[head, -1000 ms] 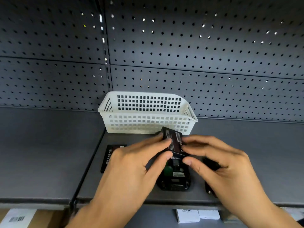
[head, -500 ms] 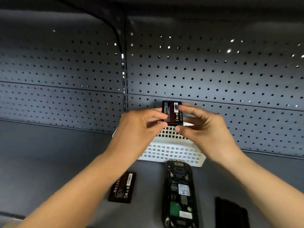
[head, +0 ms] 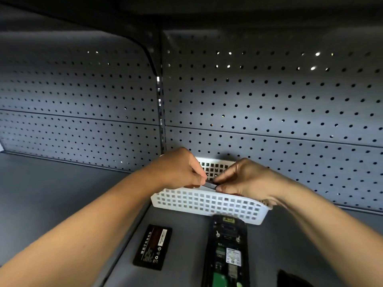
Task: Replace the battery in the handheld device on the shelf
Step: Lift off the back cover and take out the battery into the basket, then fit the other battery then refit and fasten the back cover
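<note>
Pinching the battery (head: pixel 210 184), now lowered over the basket (head: pixel 207 201): left hand (head: pixel 178 168), right hand (head: pixel 242 179).

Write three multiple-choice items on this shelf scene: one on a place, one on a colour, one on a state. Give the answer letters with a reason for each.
1. Where is the battery that both hands hold?
A. over the basket
B. inside the device
C. flat on the shelf

2. What colour is the basket?
A. black
B. white
C. red

3. What state is the handheld device in?
A. closed with its cover on
C. standing upright
B. back open, compartment exposed

Answers:
1. A, since the left hand and right hand pinch the dark battery above the basket's open top.
2. B, since its perforated walls are white against the grey shelf.
3. B, since the device lies flat with its circuit board and inner label showing; a second battery lies on the shelf to its left.
</note>
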